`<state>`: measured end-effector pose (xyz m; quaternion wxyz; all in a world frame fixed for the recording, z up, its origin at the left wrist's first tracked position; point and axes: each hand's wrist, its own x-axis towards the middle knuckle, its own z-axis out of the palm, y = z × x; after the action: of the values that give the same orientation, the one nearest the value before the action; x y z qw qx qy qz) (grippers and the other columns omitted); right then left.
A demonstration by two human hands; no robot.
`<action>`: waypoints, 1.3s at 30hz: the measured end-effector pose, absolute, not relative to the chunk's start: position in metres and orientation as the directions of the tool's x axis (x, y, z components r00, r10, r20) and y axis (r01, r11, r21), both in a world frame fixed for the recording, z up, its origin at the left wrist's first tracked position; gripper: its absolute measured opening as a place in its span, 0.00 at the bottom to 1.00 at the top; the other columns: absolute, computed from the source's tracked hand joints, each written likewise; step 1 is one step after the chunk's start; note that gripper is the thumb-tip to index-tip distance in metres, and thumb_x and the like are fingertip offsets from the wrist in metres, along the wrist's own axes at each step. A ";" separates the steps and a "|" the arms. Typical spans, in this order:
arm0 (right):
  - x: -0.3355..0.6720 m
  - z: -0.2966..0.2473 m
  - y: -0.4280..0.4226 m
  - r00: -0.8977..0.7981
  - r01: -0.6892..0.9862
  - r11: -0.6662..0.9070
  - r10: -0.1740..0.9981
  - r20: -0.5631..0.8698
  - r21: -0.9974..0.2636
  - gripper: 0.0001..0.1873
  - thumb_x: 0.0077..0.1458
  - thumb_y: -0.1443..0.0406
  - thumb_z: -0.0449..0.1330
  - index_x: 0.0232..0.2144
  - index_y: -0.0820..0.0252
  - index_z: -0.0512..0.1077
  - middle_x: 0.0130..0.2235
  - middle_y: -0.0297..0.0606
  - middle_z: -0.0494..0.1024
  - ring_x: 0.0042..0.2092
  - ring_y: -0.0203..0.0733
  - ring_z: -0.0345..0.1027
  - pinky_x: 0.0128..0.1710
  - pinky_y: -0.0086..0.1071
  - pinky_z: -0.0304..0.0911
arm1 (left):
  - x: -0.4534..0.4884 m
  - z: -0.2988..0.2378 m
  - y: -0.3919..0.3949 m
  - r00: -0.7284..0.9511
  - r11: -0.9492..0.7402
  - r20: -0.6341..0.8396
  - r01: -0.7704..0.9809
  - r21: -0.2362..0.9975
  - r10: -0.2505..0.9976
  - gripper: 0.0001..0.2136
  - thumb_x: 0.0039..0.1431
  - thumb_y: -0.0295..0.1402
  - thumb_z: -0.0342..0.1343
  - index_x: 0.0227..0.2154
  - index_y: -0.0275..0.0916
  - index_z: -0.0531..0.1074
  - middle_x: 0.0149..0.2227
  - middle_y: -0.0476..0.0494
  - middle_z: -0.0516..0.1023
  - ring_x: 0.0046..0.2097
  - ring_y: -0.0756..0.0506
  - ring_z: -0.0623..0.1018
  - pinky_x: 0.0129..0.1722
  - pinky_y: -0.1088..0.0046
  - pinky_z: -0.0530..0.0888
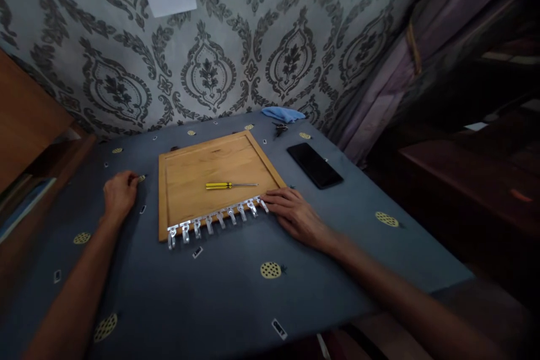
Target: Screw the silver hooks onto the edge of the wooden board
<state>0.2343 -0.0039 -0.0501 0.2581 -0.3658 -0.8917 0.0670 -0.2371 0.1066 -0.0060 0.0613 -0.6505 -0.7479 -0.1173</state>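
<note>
A wooden board lies flat on the grey-blue cloth of the table. A metal strip of several hooks runs along the board's near edge. A yellow-handled screwdriver lies on the board. My right hand rests at the board's near right corner, fingers stretched towards the end of the hook strip. My left hand sits on the cloth left of the board with its fingers curled; what they hold, if anything, is hidden.
A black phone lies right of the board. A blue cloth and keys sit at the back by the patterned wall. A wooden shelf stands at left, curtains and dark furniture at right.
</note>
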 end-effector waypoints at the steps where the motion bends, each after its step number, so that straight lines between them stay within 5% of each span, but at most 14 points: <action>1: 0.234 -0.051 -0.004 -0.597 0.621 0.721 0.690 0.409 -0.309 0.28 0.64 0.74 0.54 0.63 0.52 0.74 0.60 0.44 0.80 0.62 0.53 0.70 0.61 0.55 0.66 | -0.238 -0.007 0.105 -0.145 0.121 0.249 0.986 0.111 0.958 0.16 0.66 0.35 0.47 0.41 0.33 0.79 0.45 0.31 0.83 0.48 0.34 0.81 0.44 0.63 0.72; 18: 0.234 -0.054 -0.003 -0.586 0.630 0.704 0.707 0.395 -0.327 0.25 0.64 0.73 0.54 0.59 0.54 0.76 0.60 0.44 0.80 0.62 0.54 0.69 0.61 0.55 0.64 | -0.245 -0.009 0.095 -0.197 0.076 0.281 0.918 0.388 0.939 0.09 0.56 0.33 0.54 0.34 0.38 0.79 0.41 0.37 0.85 0.46 0.37 0.83 0.52 0.61 0.75; 30: 0.233 -0.050 -0.004 -0.593 0.630 0.703 0.710 0.380 -0.330 0.27 0.63 0.74 0.55 0.61 0.51 0.75 0.60 0.43 0.80 0.63 0.55 0.69 0.60 0.56 0.66 | -0.239 -0.002 0.085 -0.277 0.070 0.245 0.782 0.619 0.929 0.09 0.53 0.36 0.58 0.34 0.38 0.77 0.35 0.44 0.82 0.41 0.40 0.80 0.46 0.64 0.75; 39: 0.234 -0.054 -0.003 -0.595 0.617 0.713 0.700 0.394 -0.333 0.26 0.65 0.72 0.53 0.62 0.52 0.74 0.59 0.45 0.80 0.62 0.55 0.70 0.59 0.57 0.65 | -0.209 0.001 0.086 -0.109 -0.004 0.088 0.606 0.795 0.990 0.12 0.44 0.40 0.65 0.30 0.38 0.78 0.32 0.44 0.83 0.36 0.44 0.80 0.39 0.68 0.78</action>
<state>0.2340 -0.0027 -0.0541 0.2554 -0.3702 -0.8895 0.0809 -0.2095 0.0858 0.0007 -0.2680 -0.6114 -0.6529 -0.3579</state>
